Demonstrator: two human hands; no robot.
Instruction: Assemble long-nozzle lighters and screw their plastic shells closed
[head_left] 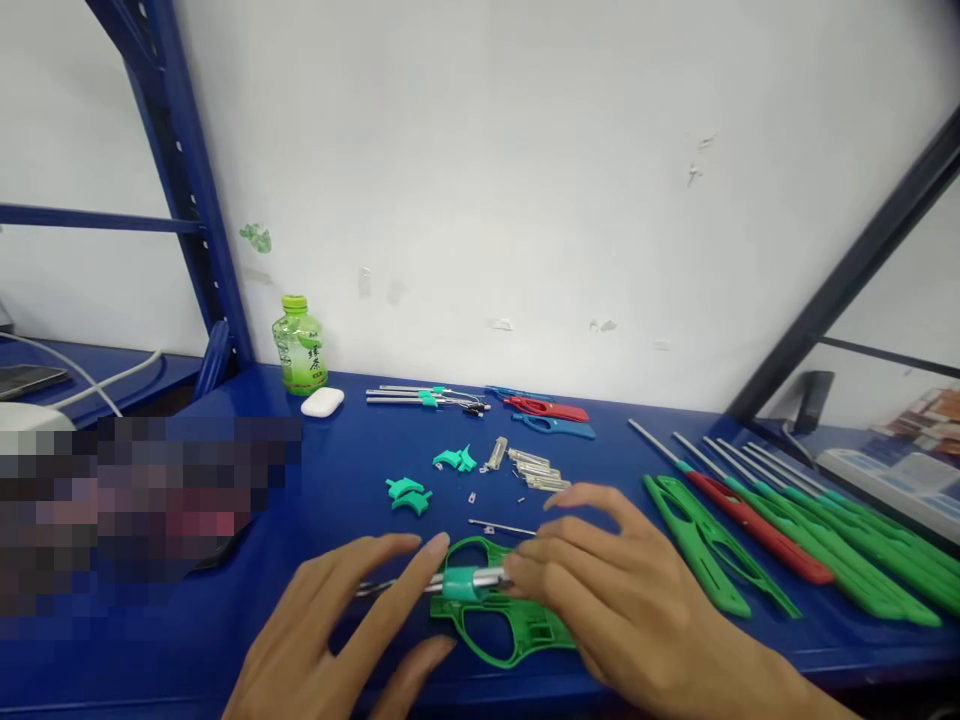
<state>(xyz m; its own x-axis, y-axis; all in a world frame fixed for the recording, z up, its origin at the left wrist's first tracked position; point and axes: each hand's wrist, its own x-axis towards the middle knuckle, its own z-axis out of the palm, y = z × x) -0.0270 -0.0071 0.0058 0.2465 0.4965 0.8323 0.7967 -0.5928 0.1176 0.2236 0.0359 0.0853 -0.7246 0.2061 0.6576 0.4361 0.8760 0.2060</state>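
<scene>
Near the front edge of the blue table lies a green handle shell (pixel 517 630) with its inner side up. Above it is a metal tube with a teal collar (pixel 459 584). My right hand (pixel 622 590) pinches the tube's right end and covers part of the shell. My left hand (pixel 360 610) is to the left of the collar, fingers spread, with thin wires or rods behind them; whether a fingertip touches these is unclear. Just beyond the shell lies a thin metal rod (pixel 502 527). Teal trigger pieces (pixel 409 495) and clear parts (pixel 536 468) sit farther back.
Finished-looking green lighters (pixel 825 530) and loose green shells (pixel 697 560) lie at the right. Metal tubes (pixel 397 398), red and blue handles (pixel 551 410), a white case (pixel 322 402) and a green bottle (pixel 300 350) stand or lie along the back. A pixelated area covers the left.
</scene>
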